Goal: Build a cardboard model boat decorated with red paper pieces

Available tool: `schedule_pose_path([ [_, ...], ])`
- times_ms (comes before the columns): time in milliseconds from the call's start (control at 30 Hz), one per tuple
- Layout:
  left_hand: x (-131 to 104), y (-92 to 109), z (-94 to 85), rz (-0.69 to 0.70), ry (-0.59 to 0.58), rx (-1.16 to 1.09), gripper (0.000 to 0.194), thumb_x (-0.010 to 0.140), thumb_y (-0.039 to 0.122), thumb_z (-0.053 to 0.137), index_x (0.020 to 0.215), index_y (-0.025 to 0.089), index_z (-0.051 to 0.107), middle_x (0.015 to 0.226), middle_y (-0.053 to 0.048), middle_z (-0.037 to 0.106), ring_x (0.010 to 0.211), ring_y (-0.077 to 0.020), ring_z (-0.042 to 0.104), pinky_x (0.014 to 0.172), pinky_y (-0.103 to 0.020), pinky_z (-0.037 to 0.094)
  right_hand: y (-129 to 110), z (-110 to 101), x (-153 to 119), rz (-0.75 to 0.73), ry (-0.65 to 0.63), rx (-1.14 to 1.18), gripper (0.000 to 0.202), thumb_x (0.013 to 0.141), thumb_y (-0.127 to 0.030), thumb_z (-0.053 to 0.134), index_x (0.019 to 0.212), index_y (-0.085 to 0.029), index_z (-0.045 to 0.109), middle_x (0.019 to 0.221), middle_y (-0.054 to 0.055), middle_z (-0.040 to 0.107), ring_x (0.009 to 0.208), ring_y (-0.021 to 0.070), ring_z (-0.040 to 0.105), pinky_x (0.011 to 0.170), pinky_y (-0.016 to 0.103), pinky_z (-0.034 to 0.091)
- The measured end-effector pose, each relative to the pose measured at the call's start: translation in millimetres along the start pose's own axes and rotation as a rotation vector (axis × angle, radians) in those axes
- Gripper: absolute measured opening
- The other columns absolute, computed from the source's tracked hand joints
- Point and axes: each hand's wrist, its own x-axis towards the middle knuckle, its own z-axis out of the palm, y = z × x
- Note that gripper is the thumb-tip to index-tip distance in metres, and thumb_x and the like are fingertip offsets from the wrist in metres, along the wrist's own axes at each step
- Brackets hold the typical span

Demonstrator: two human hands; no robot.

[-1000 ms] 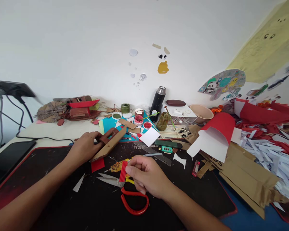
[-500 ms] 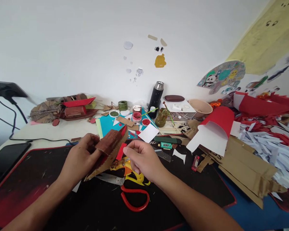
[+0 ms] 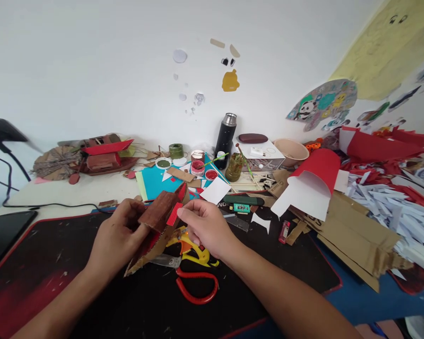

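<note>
Head view: L hand (image 3: 115,238) is clamped on the cardboard boat (image 3: 158,211), thumb along its near side, held tilted above the black mat (image 3: 240,292). Boat's long axis runs diag., near-L end to far-R end. R hand (image 3: 208,230) pinches a small red ribbed strip (image 3: 174,214) btwn thumb & finger, at the strip's R edge. Key relation: boat is just L of R hand, strip in btwn, overlapping boat's R side in view; strip's long axis approx. parallel to boat's. Can't tell if strip & boat touch. R hand is nearer the strip, L hand has the boat. Below: red-handled scissors (image 3: 198,287) & a yellow-orange tool (image 3: 194,249), both on the mat. Paint pots incl. red one (image 3: 198,168) farther back on the worktop (image 3: 56,193).
</note>
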Motion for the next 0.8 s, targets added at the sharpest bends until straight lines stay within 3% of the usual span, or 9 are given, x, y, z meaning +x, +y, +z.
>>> schedule_pose_path([
  [800, -1.5, -5.1, 4.2, 0.104, 0.044, -0.015, 0.026, 0.084, 0.051, 0.061, 0.089, 0.026, 0.058, 0.074, 0.002, 0.074, 0.061, -0.0184, 0.069, 0.054, -0.026, 0.047, -0.2, 9.7, -1.0, -0.002, 0.017, 0.048, 0.024, 0.087, -0.037, 0.073, 0.078, -0.022, 0.056, 0.051, -0.013, 0.049, 0.030, 0.0045, 0.040, 0.032, 0.019, 0.021],
])
